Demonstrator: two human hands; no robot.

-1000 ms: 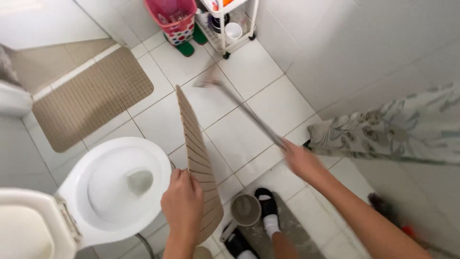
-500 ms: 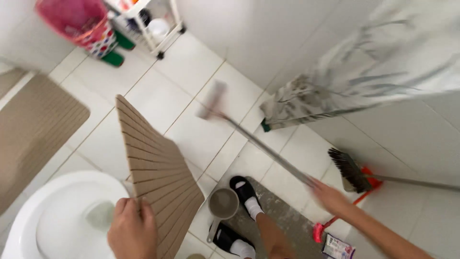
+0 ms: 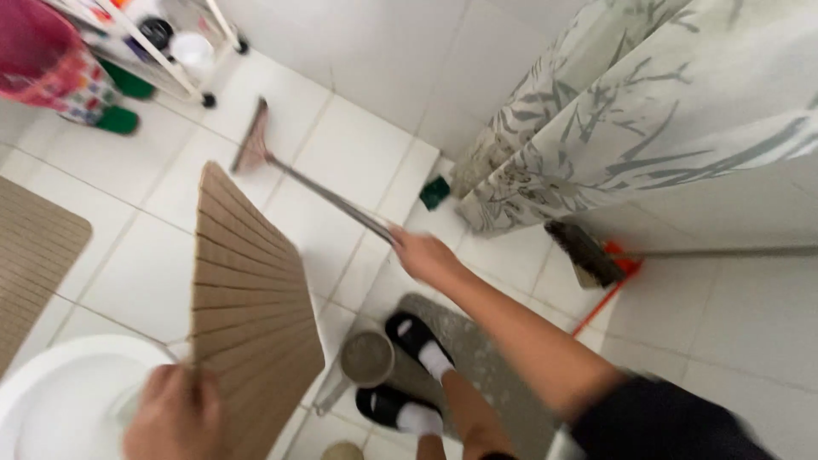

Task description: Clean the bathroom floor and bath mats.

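1. My left hand [image 3: 175, 417] is low in the frame, fingers wrapped over the bottom edge of a tan slatted bath mat [image 3: 247, 307], holding it up off the floor so it stands tilted on edge.
2. That mat rises from my left grip toward the top left, ribbed face to the camera, above the rim of the white toilet bowl [image 3: 51, 392] at the bottom-left corner.
3. My right hand [image 3: 423, 255] is out in the middle, fingers closed tight around the thin grey metal handle of a long floor brush [image 3: 328, 198].
4. The handle runs from that hand up and left; its reddish-brown brush head [image 3: 253, 143] sits on the white floor tiles [image 3: 358, 153], near the wheeled white wire cart [image 3: 183, 51].
5. Beside the cart, at the top-left corner, stands a pink bin with a spotted base [image 3: 43, 60], with something green just below it.
6. Down between my arms, my feet in black slippers and white socks [image 3: 415, 341] stand on a grey speckled mat [image 3: 486, 358], and a round grey scoop with a handle [image 3: 366, 358] lies just beside the upper foot.
7. To the right hangs a leaf-patterned shower curtain [image 3: 613, 102]; below it a dark-bristled broom with orange-red parts [image 3: 592, 254] leans by the wall.
8. A second tan mat [image 3: 34, 264] lies flat at the left edge.
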